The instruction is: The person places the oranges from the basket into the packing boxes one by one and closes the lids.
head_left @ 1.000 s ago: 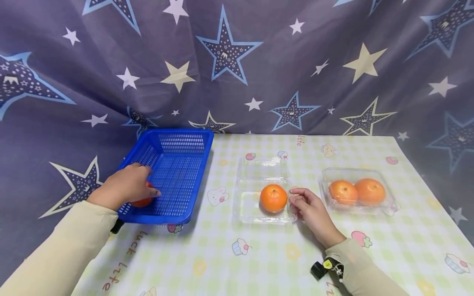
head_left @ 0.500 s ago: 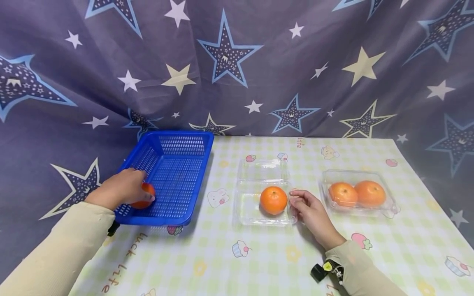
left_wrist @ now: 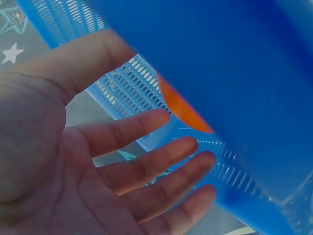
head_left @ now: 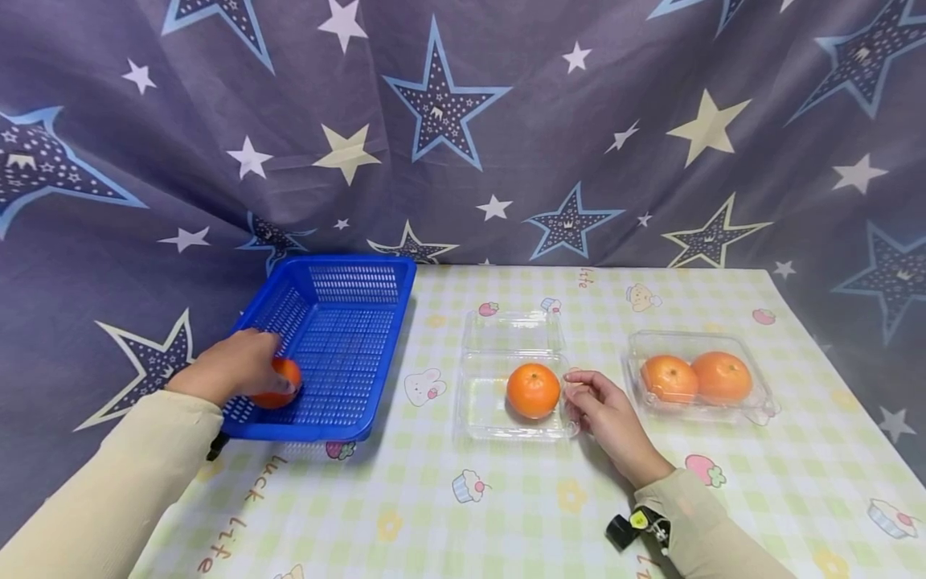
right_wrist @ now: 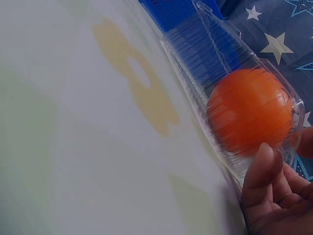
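Perforated blue plastic basket (head_left: 340,338), glossy clear plastic tray (head_left: 506,402), seemingly matt tablecloth (head_left: 506,498)

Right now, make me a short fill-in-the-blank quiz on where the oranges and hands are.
1. The left hand rests on an orange inside the ___ slotted plastic basket.
2. The open clear plastic box holds ___ orange.
3. The closed clear plastic box holds ___ oranges.
4. The right hand touches the ___ box.

Answers: blue; one; two; open
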`<state>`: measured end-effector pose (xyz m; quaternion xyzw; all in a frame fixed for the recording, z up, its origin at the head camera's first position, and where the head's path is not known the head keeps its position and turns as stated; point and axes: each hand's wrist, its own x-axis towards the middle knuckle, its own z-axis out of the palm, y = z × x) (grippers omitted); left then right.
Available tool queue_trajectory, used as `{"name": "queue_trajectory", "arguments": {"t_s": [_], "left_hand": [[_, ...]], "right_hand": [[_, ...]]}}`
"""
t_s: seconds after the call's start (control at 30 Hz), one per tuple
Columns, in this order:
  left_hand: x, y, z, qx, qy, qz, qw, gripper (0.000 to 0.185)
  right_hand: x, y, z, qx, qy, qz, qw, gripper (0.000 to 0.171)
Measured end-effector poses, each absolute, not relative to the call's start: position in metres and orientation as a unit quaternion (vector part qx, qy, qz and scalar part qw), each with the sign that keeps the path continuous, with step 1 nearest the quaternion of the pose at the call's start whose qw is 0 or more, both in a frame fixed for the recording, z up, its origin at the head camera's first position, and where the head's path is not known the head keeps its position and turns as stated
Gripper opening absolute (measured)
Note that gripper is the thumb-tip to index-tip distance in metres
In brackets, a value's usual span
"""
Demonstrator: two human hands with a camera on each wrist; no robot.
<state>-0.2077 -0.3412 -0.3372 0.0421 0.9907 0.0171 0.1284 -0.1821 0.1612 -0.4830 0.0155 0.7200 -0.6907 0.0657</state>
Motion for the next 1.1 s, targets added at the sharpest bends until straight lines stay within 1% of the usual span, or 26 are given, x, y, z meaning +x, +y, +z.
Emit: {"name": "queue_trajectory", "arguments": {"t_s": [0.4, 0.57, 0.77, 1.1], "left_hand": [[-0.213, -0.342, -0.345, 0.041, 0.988, 0.023, 0.15, 0.063], [-0.217, -0.343, -0.349, 0.038, 0.985, 0.015, 0.166, 0.066], [-0.217, -0.342, -0.348, 0.038, 0.983, 0.005, 0.178, 0.061], [-0.215, -0.342, -0.349, 0.05, 0.984, -0.01, 0.168, 0.053]], "right_hand": [[-0.182, 0.161, -0.483, 0.018, 0.722, -0.689, 0.065, 0.031], [-0.182, 0.162, -0.483, 0.018, 0.721, -0.689, 0.067, 0.03], [-0.182, 0.162, -0.482, 0.019, 0.723, -0.687, 0.069, 0.031], [-0.181, 0.162, -0.481, 0.016, 0.724, -0.686, 0.068, 0.032]]}}
